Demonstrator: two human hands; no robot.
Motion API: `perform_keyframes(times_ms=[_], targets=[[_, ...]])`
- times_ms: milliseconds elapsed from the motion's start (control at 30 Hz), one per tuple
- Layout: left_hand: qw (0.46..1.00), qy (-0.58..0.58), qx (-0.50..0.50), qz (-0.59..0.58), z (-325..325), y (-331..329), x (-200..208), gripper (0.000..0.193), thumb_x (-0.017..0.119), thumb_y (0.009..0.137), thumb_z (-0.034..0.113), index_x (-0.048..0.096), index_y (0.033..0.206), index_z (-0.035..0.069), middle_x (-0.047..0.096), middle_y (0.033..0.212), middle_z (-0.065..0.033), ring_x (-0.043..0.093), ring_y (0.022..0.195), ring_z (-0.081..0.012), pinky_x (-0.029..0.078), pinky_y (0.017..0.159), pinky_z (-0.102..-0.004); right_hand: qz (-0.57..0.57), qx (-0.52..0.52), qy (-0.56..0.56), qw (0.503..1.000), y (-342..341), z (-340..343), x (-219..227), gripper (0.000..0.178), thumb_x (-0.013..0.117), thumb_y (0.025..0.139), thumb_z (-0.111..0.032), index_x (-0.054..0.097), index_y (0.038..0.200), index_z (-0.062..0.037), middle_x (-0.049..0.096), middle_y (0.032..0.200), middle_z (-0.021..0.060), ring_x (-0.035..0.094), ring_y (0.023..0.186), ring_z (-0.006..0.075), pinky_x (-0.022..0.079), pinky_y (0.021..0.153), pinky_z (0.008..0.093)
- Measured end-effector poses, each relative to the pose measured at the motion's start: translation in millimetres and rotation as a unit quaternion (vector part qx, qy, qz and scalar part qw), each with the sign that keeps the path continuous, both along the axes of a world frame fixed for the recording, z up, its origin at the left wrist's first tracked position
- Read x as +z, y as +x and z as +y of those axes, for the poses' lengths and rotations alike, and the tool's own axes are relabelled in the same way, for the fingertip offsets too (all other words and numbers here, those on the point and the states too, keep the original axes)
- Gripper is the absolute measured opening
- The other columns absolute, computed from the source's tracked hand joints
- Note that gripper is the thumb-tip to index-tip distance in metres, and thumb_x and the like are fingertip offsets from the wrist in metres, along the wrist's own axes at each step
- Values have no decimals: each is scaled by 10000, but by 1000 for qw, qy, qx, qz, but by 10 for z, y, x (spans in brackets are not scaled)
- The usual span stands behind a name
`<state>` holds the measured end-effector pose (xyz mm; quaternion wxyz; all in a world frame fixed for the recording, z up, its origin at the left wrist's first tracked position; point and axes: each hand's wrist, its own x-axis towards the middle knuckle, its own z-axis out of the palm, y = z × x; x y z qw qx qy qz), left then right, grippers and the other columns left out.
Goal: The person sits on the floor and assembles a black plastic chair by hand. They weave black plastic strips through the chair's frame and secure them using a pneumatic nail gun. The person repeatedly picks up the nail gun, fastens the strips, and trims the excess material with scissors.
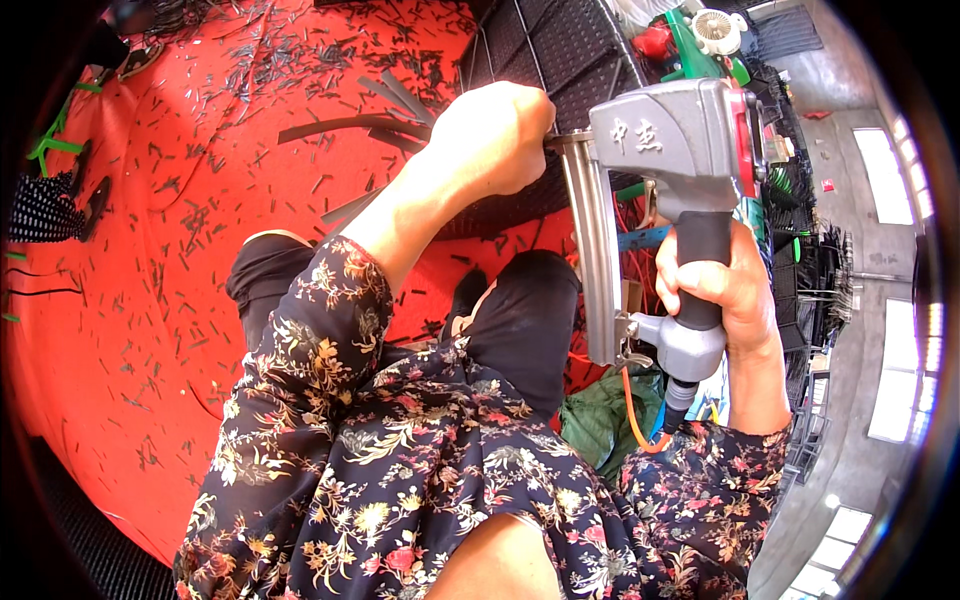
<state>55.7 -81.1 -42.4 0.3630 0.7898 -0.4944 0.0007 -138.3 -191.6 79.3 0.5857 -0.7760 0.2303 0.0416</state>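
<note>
Gripping the pneumatic staple gun point(665, 135) at two o'clock, my right hand point(742, 290) is wrapped round its black handle point(703, 250), thumb and fingers closed on it; I cannot tell whether a finger rests on the trigger. The nose points toward nine o'clock, just beside my left hand point(492, 135) at twelve. That one is curled into a fist, its fingertips turned away, so I cannot tell what they pinch, nor whether my knuckles touch the nose. Flat dark strips point(350, 127) reach out past my wrist toward ten and eleven o'clock, and a black woven panel point(550, 70) stands behind my fist toward one.

I judge the gun heavy and quite rigid, with much of its weight in the grey head above my grip, so it would want to tip nose-down in a slack wrist. The handle looks the right hold; the long metal magazine point(597, 270) looks smooth and slippery, poor for steadying. The orange air hose point(633, 408) at four o'clock seems bendy and could drag a little. The strips look light and springy, best pinched flat, well back from the nose.
</note>
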Motion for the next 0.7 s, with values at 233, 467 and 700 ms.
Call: perform_keyframes(times_ms=[233, 467, 700], targets=[[1000, -4, 4, 19, -51, -59, -27, 214, 681, 646, 100, 667, 845, 21, 626, 781, -205, 617, 821, -368, 498, 735, -427, 22, 19, -2, 1000, -4, -64, 10, 211, 636, 720, -202, 542, 733, -14, 553, 616, 57, 559, 531, 141, 449, 536, 275], [999, -11, -22, 21, -99, -116, -107, 228, 659, 636, 70, 667, 852, -2, 628, 796, -213, 613, 827, -371, 496, 750, -416, 61, 13, -4, 998, -81, -119, 9, 197, 614, 722, -193, 550, 726, -7, 557, 615, 57, 568, 535, 145, 452, 526, 288], [999, 9, -31, 16, -93, -96, -87, 230, 658, 625, 63, 667, 846, 0, 634, 802, -209, 620, 800, -369, 500, 731, -404, 60, 7, -6, 998, -35, -100, -26, 199, 596, 709, -213, 539, 698, -22, 562, 612, 56, 560, 536, 139, 443, 530, 278]])
